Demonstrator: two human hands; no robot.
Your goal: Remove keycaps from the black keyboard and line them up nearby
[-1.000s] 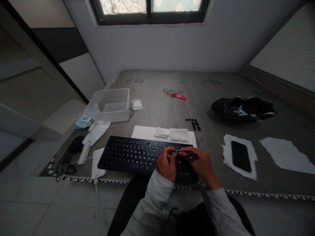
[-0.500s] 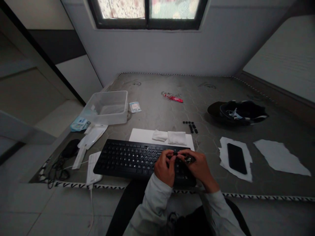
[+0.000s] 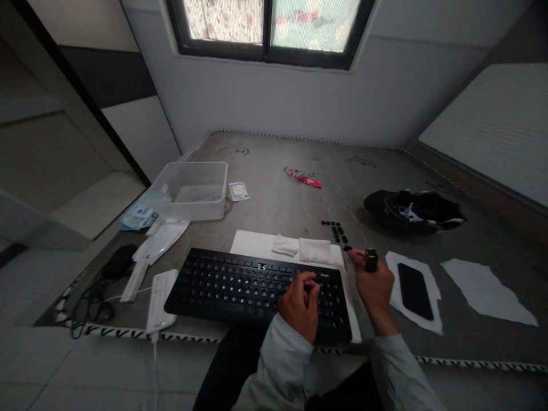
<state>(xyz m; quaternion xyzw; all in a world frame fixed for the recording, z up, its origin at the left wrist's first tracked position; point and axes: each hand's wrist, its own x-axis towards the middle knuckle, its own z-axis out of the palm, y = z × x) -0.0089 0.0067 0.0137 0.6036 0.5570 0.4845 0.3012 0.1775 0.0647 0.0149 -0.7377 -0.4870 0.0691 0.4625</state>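
Observation:
A black keyboard [image 3: 240, 281] lies at the front edge, its middle and right parts showing exposed round key seats where keycaps are off. My left hand [image 3: 299, 305] hovers over its right part, fingers loosely curled, thumb and fingertips apart, with nothing seen between them. Right of the keyboard, my right hand [image 3: 377, 288] is closed around a dark cylindrical tool [image 3: 371, 260], whose kind I cannot make out. Its fingertips also touch a small black keycap [image 3: 347, 248] on the surface. Just beyond sit several loose black keycaps [image 3: 336, 232] in a cluster.
A white board [image 3: 248, 240] under the keyboard bears folded white cloths [image 3: 314, 249]. Rightward lie a phone [image 3: 415, 291] on paper, another paper sheet [image 3: 488, 291] and a black cap [image 3: 411, 211]. Leftward are a clear plastic box [image 3: 194, 202], a power strip [image 3: 161, 299] and a mouse [image 3: 120, 260].
My hands were together over the keyboard's right part, holding a small black piece. The right hand has moved right and away, to the keycap cluster; the left stays over the keyboard with fingers loosened.

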